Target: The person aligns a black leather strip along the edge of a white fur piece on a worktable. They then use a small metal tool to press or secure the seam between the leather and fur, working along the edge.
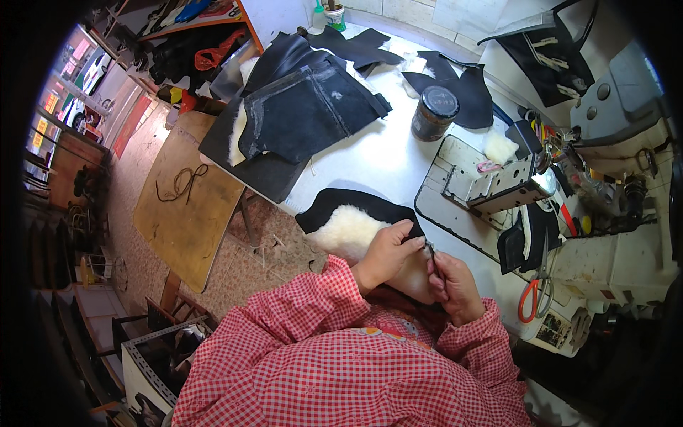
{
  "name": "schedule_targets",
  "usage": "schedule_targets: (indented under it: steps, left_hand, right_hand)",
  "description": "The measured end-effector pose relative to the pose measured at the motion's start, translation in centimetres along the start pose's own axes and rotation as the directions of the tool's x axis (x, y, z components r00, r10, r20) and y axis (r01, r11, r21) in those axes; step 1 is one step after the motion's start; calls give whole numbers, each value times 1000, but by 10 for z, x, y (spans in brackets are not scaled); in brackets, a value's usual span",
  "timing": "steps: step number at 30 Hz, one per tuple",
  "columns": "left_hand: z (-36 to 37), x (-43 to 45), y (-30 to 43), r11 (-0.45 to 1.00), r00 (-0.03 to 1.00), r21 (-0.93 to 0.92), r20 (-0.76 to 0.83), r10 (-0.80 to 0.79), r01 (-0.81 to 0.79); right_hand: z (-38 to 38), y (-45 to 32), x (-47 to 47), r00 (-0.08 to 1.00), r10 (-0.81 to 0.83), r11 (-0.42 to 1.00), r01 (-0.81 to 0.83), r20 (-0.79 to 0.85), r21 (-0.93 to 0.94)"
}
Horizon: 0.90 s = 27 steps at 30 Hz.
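Observation:
My left hand (388,255) pinches the edge of a black piece with a cream fleece lining (346,228), thumb on top. The piece hangs over the front edge of the white table, fleece facing up, its black border (352,198) curving along the far side. Close beside it, my right hand (452,283) grips a thin dark item (431,255) at the right end of the same edge. Whether that item is a strip of the border or a small tool, I cannot tell. Part of the fleece is hidden behind my fingers.
Black leather pieces (304,115) lie on the white table (368,155) at the back left. A dark-lidded jar (435,113) stands near a sewing machine (507,187) on the right. Orange-handled scissors (529,301) rest at its near edge. A lower wooden board (184,229) stands left.

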<state>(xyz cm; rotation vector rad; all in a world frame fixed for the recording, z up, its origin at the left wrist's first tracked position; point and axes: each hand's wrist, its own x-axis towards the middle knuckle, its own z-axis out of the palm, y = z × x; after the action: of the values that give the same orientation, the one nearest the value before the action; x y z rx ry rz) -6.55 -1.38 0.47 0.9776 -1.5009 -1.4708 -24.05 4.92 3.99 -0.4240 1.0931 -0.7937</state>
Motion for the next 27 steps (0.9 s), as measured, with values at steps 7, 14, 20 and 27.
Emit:
schedule_targets:
  steps: [7,14,20,27]
  left_hand:
    - [4,1,-1,997,999,-67,-27,-40,38]
    - [2,-1,4,1000,999,12,-37,-11,12]
    - [3,-1,3,1000,999,-15,-33,8,-8]
    - [4,-1,4,1000,999,-18,-39,5,-5]
  right_hand:
    - [5,6,1,981,-183,972,170,-70,-165]
    - [10,10,-3,949,-288,913,230,-132,-336]
    - [10,6,-11,992,-95,989,85,-83,-118]
    - [10,3,-9,992,-102,989,93,-71,-116]
